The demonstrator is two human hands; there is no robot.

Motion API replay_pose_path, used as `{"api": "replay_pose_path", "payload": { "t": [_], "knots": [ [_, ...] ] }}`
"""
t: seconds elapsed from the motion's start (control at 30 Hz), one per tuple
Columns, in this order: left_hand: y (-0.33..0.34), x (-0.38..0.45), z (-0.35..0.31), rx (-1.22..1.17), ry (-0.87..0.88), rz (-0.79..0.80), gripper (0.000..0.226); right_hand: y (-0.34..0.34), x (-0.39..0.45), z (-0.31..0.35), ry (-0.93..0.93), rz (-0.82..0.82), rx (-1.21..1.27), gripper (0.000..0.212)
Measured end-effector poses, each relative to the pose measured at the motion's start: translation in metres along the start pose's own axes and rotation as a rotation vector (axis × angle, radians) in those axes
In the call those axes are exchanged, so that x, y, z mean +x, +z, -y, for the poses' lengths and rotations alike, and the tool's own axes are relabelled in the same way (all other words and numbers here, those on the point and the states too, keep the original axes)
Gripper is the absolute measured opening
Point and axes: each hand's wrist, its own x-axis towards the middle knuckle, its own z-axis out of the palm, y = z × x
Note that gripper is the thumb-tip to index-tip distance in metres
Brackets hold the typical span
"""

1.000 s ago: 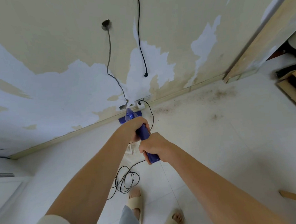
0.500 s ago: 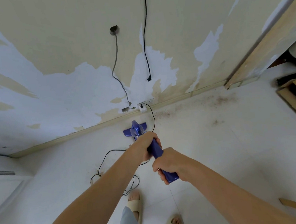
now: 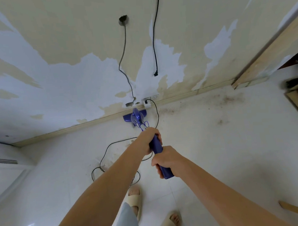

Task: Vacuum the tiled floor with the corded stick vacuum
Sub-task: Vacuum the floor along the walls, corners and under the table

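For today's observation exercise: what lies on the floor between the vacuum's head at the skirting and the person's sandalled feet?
In the head view, loops of black power cord lie on the tiles between the vacuum head and the sandals.

Gripped by left hand (image 3: 147,139) ahead of right hand (image 3: 167,160), vacuum (image 3: 137,118) with head against the baseboard (image 3: 85,123), below the wall socket (image 3: 147,103), cord (image 3: 105,154) looping on the tiled floor (image 3: 217,143) left of the arms, dirt (image 3: 219,101) to the right, sandalled feet (image 3: 135,196) behind.
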Motion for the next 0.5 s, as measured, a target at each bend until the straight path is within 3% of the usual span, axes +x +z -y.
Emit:
{"api": "replay_pose_path", "payload": {
  "t": [0.13,0.5],
  "knots": [
    [0.014,-0.006,0.008,-0.217,0.082,-0.039,0.019,-0.011,-0.007,0.001,-0.066,-0.006,-0.065,0.012],
    [-0.052,-0.041,0.024,-0.212,0.01,-0.084,0.023,0.049,-0.034,-0.008,-0.123,0.108,-0.193,0.012]
  ]
}}
